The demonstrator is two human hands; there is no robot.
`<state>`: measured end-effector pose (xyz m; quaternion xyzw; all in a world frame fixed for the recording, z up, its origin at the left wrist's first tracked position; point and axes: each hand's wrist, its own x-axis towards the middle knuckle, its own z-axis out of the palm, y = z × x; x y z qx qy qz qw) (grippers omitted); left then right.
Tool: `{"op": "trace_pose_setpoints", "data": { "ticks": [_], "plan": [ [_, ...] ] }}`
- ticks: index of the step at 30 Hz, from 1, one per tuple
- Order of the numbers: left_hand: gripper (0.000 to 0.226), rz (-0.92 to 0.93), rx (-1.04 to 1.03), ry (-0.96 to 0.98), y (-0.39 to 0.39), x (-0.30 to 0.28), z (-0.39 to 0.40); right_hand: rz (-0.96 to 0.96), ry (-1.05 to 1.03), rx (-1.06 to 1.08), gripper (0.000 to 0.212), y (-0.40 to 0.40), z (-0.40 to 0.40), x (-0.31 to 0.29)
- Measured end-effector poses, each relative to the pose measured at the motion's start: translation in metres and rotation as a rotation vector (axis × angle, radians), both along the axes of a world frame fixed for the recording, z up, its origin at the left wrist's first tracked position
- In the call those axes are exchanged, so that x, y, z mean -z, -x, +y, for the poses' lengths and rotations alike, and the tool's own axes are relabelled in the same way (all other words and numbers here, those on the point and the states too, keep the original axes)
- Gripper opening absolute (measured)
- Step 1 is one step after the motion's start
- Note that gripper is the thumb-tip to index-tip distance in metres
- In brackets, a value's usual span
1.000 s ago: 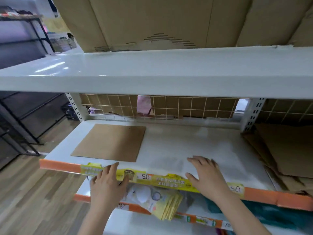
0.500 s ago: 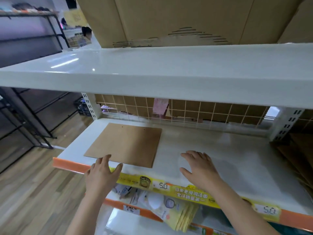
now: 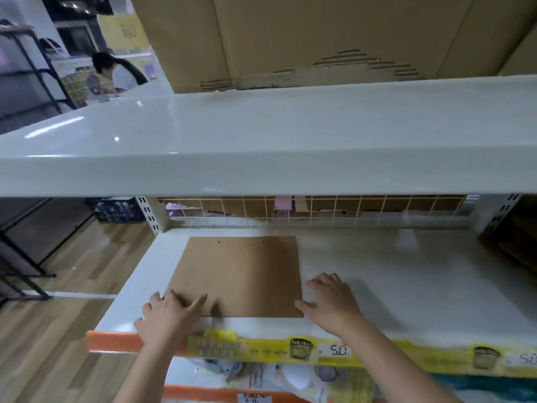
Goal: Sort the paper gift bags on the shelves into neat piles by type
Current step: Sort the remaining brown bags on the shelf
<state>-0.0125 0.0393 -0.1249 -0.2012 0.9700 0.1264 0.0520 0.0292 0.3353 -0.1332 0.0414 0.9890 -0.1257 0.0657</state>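
large cardboard boxes [image 3: 334,36] on top shelf. wire grid panel [image 3: 319,209] behind. dark plastic crate [image 3: 116,210] on wooden floor [image 3: 58,330]. yellow price strip [image 3: 334,351] marked 5.0.

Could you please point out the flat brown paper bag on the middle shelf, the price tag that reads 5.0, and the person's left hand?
brown paper bag [image 3: 241,274]: head view, middle of its flat face.
price tag [image 3: 337,351]: head view, on the printed digits.
left hand [image 3: 167,318]: head view, back of the hand.
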Motion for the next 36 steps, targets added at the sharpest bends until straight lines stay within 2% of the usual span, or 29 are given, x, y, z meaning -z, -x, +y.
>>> {"op": "trace_pose_setpoints", "data": {
  "ticks": [5,11,16,18,22,27,30,36],
  "plan": [
    [0.081,0.014,0.045,0.023,0.027,0.004,-0.015,-0.052,0.141,0.255,0.052,0.009,-0.032,0.005],
    [0.091,0.005,0.008,-0.156,0.042,0.001,-0.020,-0.045,0.325,0.488,0.048,0.017,-0.052,-0.001],
    [0.076,-0.007,0.102,-0.170,0.051,-0.003,-0.030,-0.020,0.556,0.604,0.058,0.015,-0.058,-0.002],
    [0.064,0.030,0.133,-0.230,0.055,-0.003,-0.032,-0.004,0.608,0.616,0.054,0.011,-0.061,-0.002],
    [0.044,0.118,0.128,-0.450,0.061,-0.005,-0.033,0.107,0.598,0.616,0.029,0.003,-0.061,-0.002],
    [0.023,0.178,0.123,-0.568,0.057,-0.009,-0.021,0.320,0.618,0.621,0.028,-0.019,-0.043,-0.015],
    [0.023,0.171,0.147,-0.559,0.052,-0.013,-0.005,0.417,0.619,0.586,0.028,-0.037,-0.026,-0.028],
    [0.034,0.163,0.234,-0.568,0.033,-0.019,0.045,0.457,0.614,0.569,0.031,-0.078,0.021,-0.045]
  ]
}}
